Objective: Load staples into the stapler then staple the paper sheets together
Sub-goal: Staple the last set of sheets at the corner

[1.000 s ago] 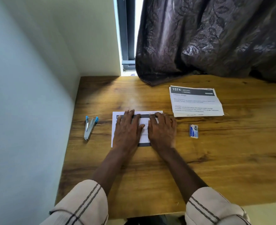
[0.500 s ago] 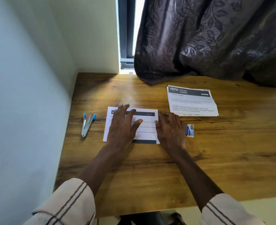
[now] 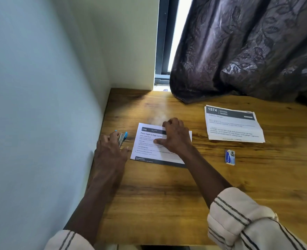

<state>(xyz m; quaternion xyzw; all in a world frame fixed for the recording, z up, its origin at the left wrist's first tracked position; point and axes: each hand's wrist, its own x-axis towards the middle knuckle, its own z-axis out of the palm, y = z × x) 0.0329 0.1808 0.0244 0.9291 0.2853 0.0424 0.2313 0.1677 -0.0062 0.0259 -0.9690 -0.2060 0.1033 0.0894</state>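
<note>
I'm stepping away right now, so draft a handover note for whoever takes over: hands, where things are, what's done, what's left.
Left hand: fingers on the stapler by the wall; a firm grip cannot be confirmed.
Right hand: flat on the near paper sheets.
Staple box: on the table to the right, untouched. Second paper stack: behind it.
Done: nothing visible.
Left: load staples, then staple the sheets.

Cream, loosely bunched sleeves (image 3: 239, 219) with thin dark stripes in pairs.
</note>
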